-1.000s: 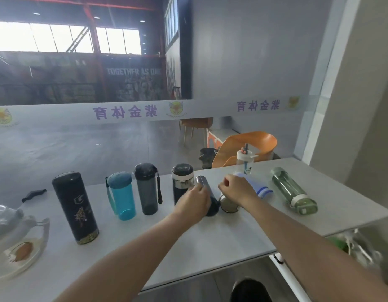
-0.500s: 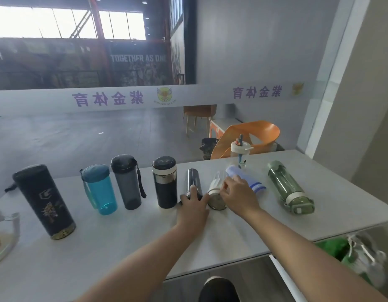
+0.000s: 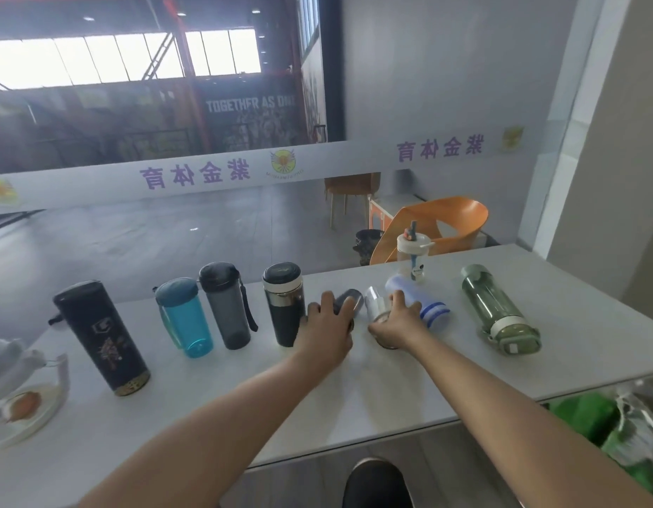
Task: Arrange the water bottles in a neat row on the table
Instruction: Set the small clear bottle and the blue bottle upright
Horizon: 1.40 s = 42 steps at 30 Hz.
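Left hand fingers curled over grey flask, lying right of four upright bottles; right hand fingers wrapped round clear bottle; stand each upright, base flat, in line on table.

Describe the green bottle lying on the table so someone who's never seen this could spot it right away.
Start at the grey rectangular table and look toward its right end, past both hands. There the translucent olive-green plastic bottle lies on its side, white collar and green cap toward the viewer. It is the only green one, apart from the others, right of the lying blue-banded white bottle.
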Tool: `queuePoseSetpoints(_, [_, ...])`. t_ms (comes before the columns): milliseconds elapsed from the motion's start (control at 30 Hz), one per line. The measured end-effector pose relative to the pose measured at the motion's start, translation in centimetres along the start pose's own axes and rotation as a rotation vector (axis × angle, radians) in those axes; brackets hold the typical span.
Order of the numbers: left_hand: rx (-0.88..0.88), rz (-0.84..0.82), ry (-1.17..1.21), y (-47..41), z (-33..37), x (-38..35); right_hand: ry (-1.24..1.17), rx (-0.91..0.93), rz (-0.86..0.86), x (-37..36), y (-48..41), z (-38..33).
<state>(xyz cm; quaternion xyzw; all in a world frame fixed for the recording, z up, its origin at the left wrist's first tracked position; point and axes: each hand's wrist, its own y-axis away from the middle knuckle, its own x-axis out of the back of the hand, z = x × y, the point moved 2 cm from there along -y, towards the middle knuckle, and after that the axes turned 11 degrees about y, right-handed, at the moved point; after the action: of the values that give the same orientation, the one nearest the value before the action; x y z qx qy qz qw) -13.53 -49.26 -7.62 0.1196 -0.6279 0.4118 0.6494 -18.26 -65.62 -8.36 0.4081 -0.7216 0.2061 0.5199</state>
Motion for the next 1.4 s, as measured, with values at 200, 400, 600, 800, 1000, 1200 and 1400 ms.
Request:
queuePoseSetpoints(200, [-0.094,-0.046,0.098,-5.4,0.2,4.3,-0.001,0.088,0.112,4.8,-0.4,0.2])
queuePoseSetpoints(400, [-0.123,-0.149,0.153,-11.5,-0.8,6.4,-0.042,0.223,0.191,7.9,-2.7,-1.4])
queuePoseSetpoints(600, [-0.143,-0.239,0.123,-14.6,-1.9,7.5,0.007,0.326,0.113,8.0,-4.9,-2.4])
queuePoseSetpoints(800, [-0.151,-0.338,0.099,-15.5,-2.5,8.0,0.019,0.431,0.120,7.9,-5.7,-3.0])
queuePoseSetpoints(1000, [-0.109,-0.446,0.064,-15.2,-2.5,8.5,0.024,0.431,-0.009,8.8,-5.9,-2.6])
queuePoseSetpoints(1200, [-0.158,-0.230,0.029,-14.1,-1.0,8.1,-0.248,0.232,0.227,8.5,-4.4,1.9])
queuePoseSetpoints(1400, [-0.343,-0.235,0.013,-12.6,3.3,5.0,0.042,0.104,0.025,2.1,-3.0,7.1])
